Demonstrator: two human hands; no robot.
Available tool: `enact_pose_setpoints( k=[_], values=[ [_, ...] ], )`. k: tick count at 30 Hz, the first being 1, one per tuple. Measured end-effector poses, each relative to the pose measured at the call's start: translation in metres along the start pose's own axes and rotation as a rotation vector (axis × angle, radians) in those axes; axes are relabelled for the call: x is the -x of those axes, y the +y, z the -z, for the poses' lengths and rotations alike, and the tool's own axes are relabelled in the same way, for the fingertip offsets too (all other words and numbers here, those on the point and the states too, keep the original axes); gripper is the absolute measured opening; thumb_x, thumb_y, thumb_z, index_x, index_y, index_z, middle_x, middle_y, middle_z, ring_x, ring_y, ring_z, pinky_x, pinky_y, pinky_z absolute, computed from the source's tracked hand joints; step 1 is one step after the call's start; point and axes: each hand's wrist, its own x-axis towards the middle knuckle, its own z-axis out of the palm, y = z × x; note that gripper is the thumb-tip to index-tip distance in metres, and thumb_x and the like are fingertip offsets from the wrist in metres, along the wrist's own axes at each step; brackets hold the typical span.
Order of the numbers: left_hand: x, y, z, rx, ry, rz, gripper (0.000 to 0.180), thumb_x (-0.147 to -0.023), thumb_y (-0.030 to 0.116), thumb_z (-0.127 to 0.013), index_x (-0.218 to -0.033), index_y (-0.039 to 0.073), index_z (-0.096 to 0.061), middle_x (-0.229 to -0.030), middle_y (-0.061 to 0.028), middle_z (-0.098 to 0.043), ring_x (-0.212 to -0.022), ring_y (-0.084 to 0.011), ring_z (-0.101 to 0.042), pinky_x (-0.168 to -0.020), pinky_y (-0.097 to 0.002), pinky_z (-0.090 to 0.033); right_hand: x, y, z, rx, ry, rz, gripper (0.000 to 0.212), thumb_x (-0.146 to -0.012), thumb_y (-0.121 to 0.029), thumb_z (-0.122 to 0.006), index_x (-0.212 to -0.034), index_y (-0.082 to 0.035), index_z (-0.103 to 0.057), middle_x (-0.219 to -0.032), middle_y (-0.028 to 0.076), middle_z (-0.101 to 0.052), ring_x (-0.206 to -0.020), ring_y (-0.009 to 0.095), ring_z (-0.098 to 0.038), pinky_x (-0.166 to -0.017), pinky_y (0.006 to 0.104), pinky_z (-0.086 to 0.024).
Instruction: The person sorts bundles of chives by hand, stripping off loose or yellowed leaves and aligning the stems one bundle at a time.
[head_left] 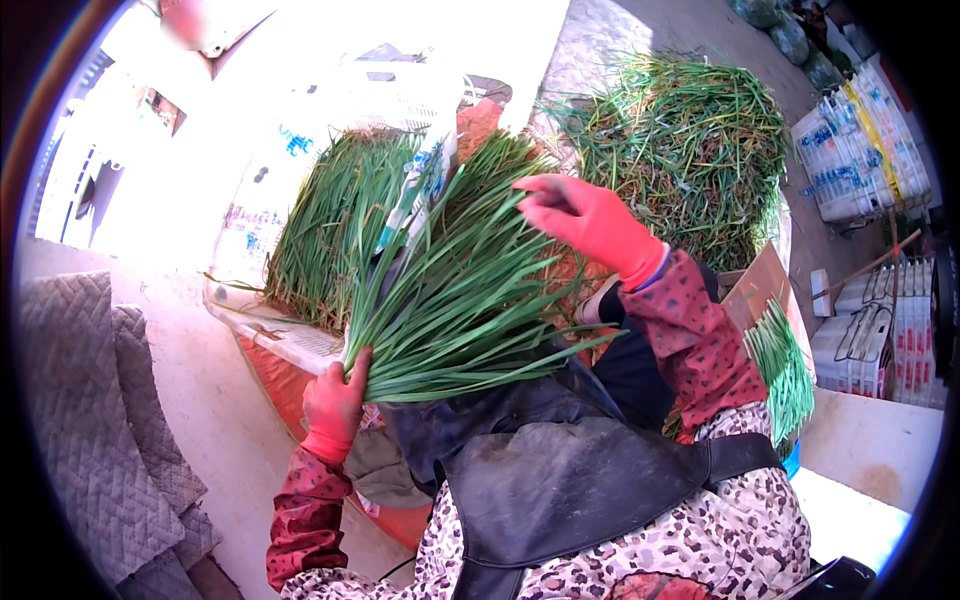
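My left hand (335,405), in a red glove, is closed round the pale stem ends of a bunch of long flat green leaves that look like garlic chives (470,310). The leaves fan out to the right across my lap, over a dark apron (580,480). My right hand (590,220), gloved the same way, is at the upper tips of the bunch. Its thumb and fingers curl toward each other in a pinch; what is between them, if anything, is too small to make out. More chives (330,220) lie in a white plastic crate (270,325) just beyond the bunch.
A large heap of loose, partly yellowed leaves (680,150) lies at the far right. Trimmed green bundles (780,370) rest by cardboard near my right elbow. White crates (860,150) are stacked at the right edge. Grey quilted padding (90,420) hangs at the left.
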Motion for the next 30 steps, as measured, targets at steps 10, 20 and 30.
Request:
enact_pose_setpoints(
  k=[10, 20, 30],
  values=[
    [-0.091, -0.006, 0.091, -0.155, 0.364, -0.476, 0.052, -0.080, 0.015, -0.054, -0.132, 0.021, -0.050, -0.085, -0.0059, -0.050, -0.061, -0.0133, -0.046, -0.053, -0.0285, -0.037, -0.057, -0.040, -0.091, 0.096, -1.126, -0.327, 0.070, -0.077, -0.042, -0.074, -0.129, -0.003, -0.049, -0.114, 0.009, -0.062, -0.099, 0.015, -0.059, -0.088, 0.0311, -0.047],
    [-0.184, -0.001, 0.092, -0.024, 0.586, -0.353, 0.046, -0.079, 0.013, -0.053, -0.124, 0.007, -0.052, -0.099, -0.0122, -0.058, -0.088, -0.0274, -0.058, -0.084, -0.0458, -0.046, 0.021, -0.034, -0.097, -0.832, -0.657, -0.496, 0.052, -0.082, -0.026, -0.069, -0.125, -0.002, -0.053, -0.095, 0.009, -0.065, -0.078, 0.016, -0.064, -0.068, 0.0290, -0.054],
    [-0.165, 0.101, 0.082, 2.499, 0.168, 0.167, 0.092, -0.085, 0.060, -0.053, -0.148, 0.007, -0.012, -0.137, -0.0146, -0.041, -0.109, -0.0241, -0.055, -0.089, -0.0369, -0.048, -0.015, -0.057, -0.073, -1.082, 0.074, -0.074, 0.041, -0.082, -0.016, -0.064, -0.120, 0.000, -0.057, -0.086, 0.007, -0.063, -0.073, 0.016, -0.061, -0.067, 0.0293, -0.052]
  ],
)
